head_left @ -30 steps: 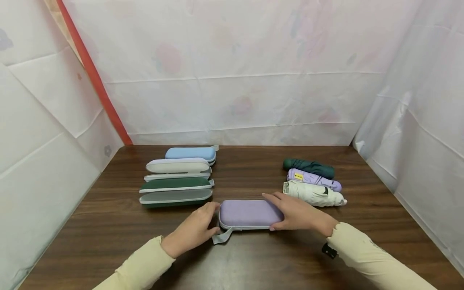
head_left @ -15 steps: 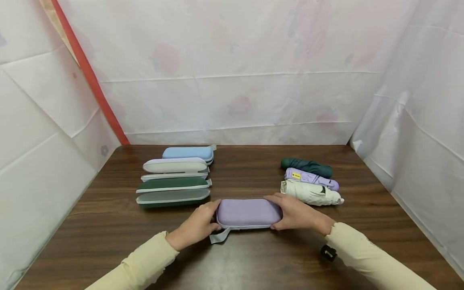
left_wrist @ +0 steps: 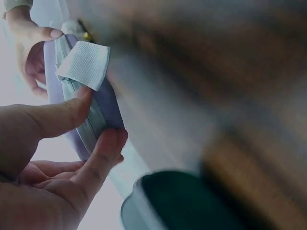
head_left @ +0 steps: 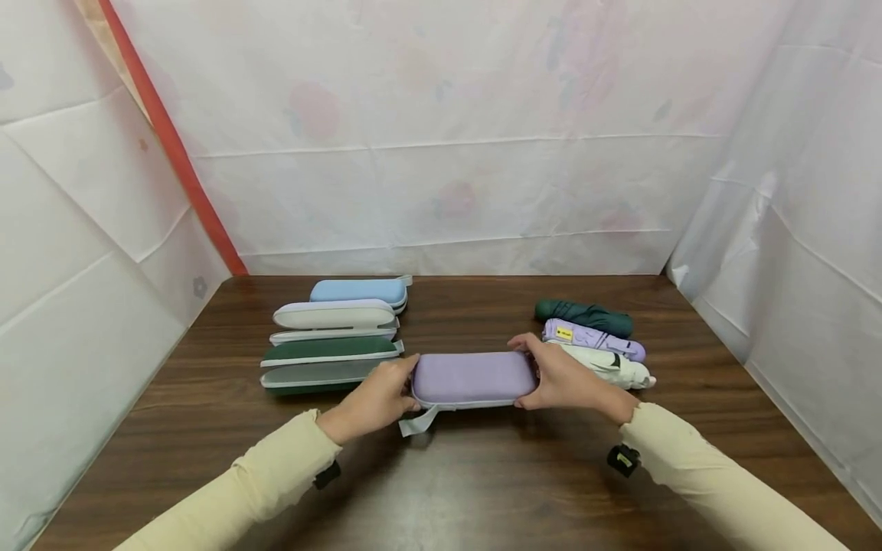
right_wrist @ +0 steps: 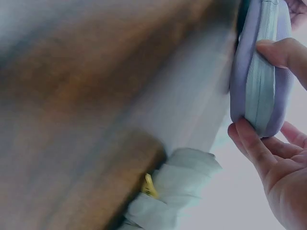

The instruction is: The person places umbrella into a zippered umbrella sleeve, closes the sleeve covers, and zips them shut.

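Observation:
A purple zippered hard case (head_left: 474,377) with a pale grey zipper band is held between both hands in the head view, a shadow on the table under it. My left hand (head_left: 380,396) grips its left end; in the left wrist view the thumb (left_wrist: 79,108) presses on the zipper side beside the grey strap (left_wrist: 86,62). On the right end my right hand (head_left: 561,376) has its thumb (right_wrist: 278,51) on the zipper band and its fingers (right_wrist: 254,141) curled at the edge. The case is zipped closed.
At left on the wooden table (head_left: 455,490) lie a green case (head_left: 331,350) and a white case (head_left: 334,314), both gaping, behind them a closed blue case (head_left: 358,291). At right lie folded umbrellas: green (head_left: 586,316), purple (head_left: 599,340) and white (head_left: 613,366).
Both hands have closed on the ends of the purple case. It has risen and moved away from the person, now partly level with the white umbrella. The other cases and umbrellas stay put.

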`<action>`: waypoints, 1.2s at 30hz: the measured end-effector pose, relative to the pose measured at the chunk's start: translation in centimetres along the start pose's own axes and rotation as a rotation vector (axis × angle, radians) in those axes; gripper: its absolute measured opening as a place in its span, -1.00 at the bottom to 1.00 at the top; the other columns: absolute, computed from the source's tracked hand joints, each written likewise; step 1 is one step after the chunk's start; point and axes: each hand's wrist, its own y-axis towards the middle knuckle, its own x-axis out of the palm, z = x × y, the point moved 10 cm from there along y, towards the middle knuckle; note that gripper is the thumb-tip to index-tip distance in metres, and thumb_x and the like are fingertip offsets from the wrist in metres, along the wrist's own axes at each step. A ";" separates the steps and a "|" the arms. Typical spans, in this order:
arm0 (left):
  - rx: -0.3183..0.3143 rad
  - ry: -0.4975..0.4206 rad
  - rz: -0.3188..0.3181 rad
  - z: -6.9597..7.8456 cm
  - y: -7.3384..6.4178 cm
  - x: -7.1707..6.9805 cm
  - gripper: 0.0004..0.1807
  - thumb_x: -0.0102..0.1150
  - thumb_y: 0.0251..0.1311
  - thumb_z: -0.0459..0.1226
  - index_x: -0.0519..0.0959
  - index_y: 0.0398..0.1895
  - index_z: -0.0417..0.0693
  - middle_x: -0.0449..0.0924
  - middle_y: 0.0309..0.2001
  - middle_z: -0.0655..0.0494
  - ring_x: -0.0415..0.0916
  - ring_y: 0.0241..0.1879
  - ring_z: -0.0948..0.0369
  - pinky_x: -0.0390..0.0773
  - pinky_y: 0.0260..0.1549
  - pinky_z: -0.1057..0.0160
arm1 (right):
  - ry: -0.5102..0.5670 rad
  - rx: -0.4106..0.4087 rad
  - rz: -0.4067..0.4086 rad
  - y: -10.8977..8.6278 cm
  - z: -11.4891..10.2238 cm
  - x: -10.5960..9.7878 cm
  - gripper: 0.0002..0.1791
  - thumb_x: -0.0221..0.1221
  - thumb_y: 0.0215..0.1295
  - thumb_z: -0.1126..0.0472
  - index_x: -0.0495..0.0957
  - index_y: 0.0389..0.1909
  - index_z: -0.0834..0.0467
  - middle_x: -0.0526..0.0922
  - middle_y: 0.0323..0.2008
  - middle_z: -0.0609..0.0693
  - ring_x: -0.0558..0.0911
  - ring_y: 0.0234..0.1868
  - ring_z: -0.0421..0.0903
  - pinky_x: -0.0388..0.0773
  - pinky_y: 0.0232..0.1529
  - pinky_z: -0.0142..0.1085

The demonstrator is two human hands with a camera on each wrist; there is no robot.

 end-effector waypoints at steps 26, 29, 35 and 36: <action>-0.125 -0.065 0.117 -2.5 10.2 -6.9 -0.35 0.25 -0.07 -0.63 0.35 0.21 -0.46 0.51 0.03 -0.36 0.58 -0.11 -0.09 0.58 -0.27 0.10 | 0.258 0.224 0.169 7.4 6.2 -7.2 -0.16 0.45 -0.09 0.39 0.33 0.30 0.28 0.46 0.12 0.27 0.52 0.02 0.18 0.47 -0.01 0.01; -0.149 -0.097 0.133 -3.3 11.2 -6.9 -0.32 0.21 -0.08 -0.66 0.33 0.24 -0.46 0.47 0.08 -0.36 0.56 -0.08 -0.10 0.58 -0.30 0.13 | 0.286 0.261 0.195 7.9 7.3 -7.2 -0.15 0.43 -0.07 0.41 0.31 0.32 0.28 0.43 0.17 0.28 0.50 0.06 0.21 0.47 0.00 0.03; -0.147 -0.092 0.193 -4.9 13.0 -6.9 -0.33 0.09 -0.09 -0.70 0.32 0.24 -0.49 0.45 0.10 -0.39 0.54 -0.07 -0.11 0.49 -0.40 0.19 | 0.278 0.269 0.254 9.0 8.6 -6.8 -0.10 0.41 -0.08 0.47 0.23 0.35 0.31 0.35 0.21 0.34 0.48 0.08 0.27 0.45 0.02 0.05; -0.145 -0.095 0.205 -5.1 13.2 -6.9 -0.33 0.06 -0.10 -0.70 0.31 0.24 -0.50 0.45 0.10 -0.40 0.55 -0.06 -0.12 0.50 -0.41 0.18 | 0.272 0.272 0.263 9.1 8.7 -6.7 -0.09 0.41 -0.08 0.48 0.21 0.35 0.32 0.34 0.21 0.35 0.48 0.08 0.28 0.45 0.02 0.05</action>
